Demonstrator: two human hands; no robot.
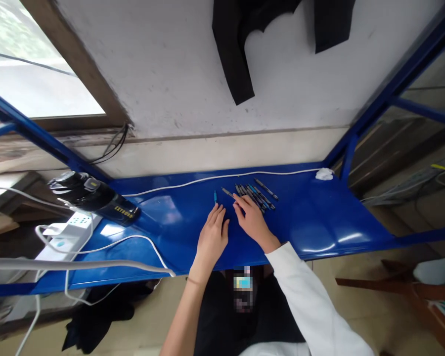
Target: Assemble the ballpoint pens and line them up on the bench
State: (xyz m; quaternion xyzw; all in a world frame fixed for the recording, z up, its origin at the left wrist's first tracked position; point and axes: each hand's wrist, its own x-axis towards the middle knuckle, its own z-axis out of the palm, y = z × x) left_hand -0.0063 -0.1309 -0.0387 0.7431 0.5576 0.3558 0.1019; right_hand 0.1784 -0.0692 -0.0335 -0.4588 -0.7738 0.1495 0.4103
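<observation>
A teal pen (pixel 215 196) lies on the blue shelf top with its near end at the fingertips of my left hand (pixel 212 235). That hand is open, its fingers stretched forward and the thumb apart. My right hand (pixel 250 217) has its thumb and index finger at the near end of a grey pen (pixel 227 191), closed on it as far as I can see. Right beside it lies a group of several dark and blue pens (pixel 257 195), partly covered by the right hand. One dark pen (pixel 266 189) lies at the group's far right.
A black bottle (pixel 96 198) lies at the left near a white power strip (pixel 68 232). White cables (pixel 133 237) cross the shelf's left part, and a thin cord (pixel 193 181) runs along the back to a crumpled white wad (pixel 324 173). Blue frame posts (pixel 350 153) flank the shelf.
</observation>
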